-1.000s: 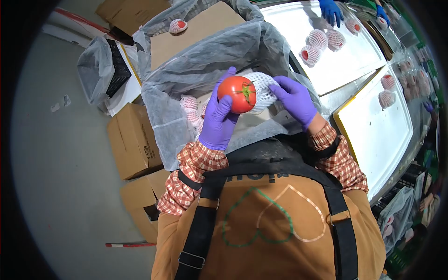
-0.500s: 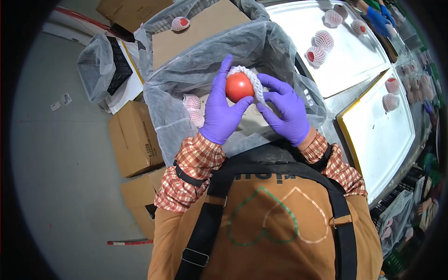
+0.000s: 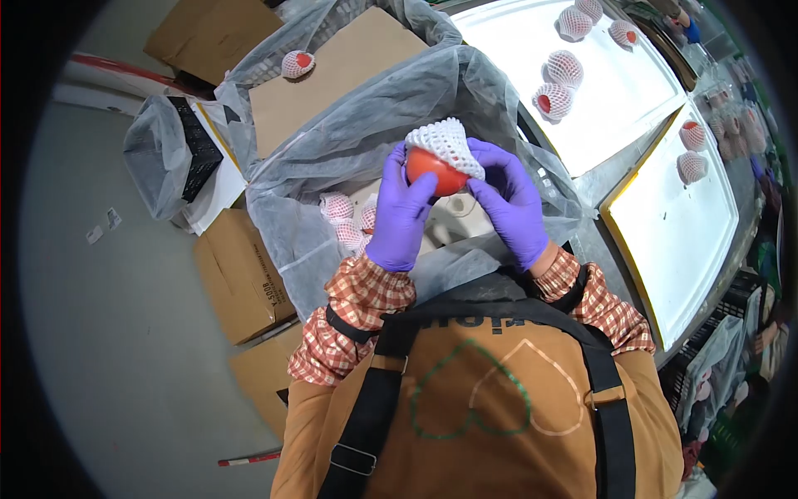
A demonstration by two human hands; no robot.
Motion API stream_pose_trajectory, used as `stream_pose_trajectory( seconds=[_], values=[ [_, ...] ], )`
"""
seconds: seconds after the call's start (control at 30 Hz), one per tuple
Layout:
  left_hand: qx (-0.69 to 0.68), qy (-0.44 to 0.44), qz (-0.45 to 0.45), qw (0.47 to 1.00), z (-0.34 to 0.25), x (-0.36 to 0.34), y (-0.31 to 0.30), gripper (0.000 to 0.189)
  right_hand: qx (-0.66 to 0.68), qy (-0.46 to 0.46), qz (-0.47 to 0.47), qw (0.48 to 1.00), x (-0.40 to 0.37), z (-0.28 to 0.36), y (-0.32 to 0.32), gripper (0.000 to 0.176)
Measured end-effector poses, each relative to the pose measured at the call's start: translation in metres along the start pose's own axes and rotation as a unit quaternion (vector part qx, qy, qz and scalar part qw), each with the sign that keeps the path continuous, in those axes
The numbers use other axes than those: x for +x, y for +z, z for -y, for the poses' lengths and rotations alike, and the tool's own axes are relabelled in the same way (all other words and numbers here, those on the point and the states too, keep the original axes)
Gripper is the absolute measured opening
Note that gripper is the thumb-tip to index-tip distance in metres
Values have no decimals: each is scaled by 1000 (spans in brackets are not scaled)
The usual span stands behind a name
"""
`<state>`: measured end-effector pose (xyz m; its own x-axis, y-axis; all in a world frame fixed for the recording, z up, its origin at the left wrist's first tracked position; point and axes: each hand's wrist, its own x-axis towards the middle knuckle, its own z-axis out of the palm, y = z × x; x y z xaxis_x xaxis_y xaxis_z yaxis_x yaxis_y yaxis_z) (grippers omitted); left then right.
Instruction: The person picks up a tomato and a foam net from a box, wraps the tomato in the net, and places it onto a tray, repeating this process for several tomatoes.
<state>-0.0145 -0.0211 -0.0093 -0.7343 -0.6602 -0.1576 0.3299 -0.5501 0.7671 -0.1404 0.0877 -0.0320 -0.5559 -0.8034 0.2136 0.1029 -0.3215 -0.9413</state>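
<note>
A smooth red tomato is held above the lined crate, with a white foam net sleeve covering its top and right side. My left hand, in a purple glove, grips the tomato from the left, thumb across its front. Gloved the same way, my right hand pinches the lower right edge of the foam net. The tomato's lower front is bare. Below and left of it, several net-wrapped tomatoes lie inside the crate liner, partly hidden by my left hand.
Several net-wrapped tomatoes sit on a white tray at upper right; another white tray holds two more. One wrapped tomato rests on a cardboard sheet. Cardboard boxes stand at left.
The foam net has gone from the tomato's right side to over its top. My right hand has shifted with the net edge. The view has turned slightly.
</note>
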Motion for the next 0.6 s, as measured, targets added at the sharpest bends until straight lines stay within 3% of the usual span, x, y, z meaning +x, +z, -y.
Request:
stream_pose_trajectory(
  seconds=[0.07,0.13,0.17,0.23,0.27,0.37,0.4,0.53,0.57,0.6],
  values=[
    [-38,-9,22,999,-1,2,0,67,6,8,-13,1000,-1,-2,-4,28],
    [120,41,12,992,6,7,-9,72,-11,46,-34,998,-1,-4,-5,26],
    [119,41,9,992,5,10,-11,72,-11,48,-33,998,-1,-4,-5,26],
    [230,124,-22,965,2,18,-13,71,-195,-61,9,979,0,-2,-5,22],
    [229,123,-26,965,-1,22,-13,71,-195,-58,13,979,1,0,-1,22],
    [411,280,-87,863,-8,39,-21,59,-266,-120,52,955,7,3,15,17],
    [414,273,-94,863,-14,45,-24,59,-254,-129,76,956,15,2,17,24],
    [612,388,-163,669,-59,86,-63,68,-232,-53,78,968,10,15,18,34],
    [612,389,-167,669,-68,95,-78,68,-225,-13,82,971,7,14,10,36],
    [652,407,-194,610,-77,103,-91,68,-225,-15,85,970,4,13,0,36]
  ],
)
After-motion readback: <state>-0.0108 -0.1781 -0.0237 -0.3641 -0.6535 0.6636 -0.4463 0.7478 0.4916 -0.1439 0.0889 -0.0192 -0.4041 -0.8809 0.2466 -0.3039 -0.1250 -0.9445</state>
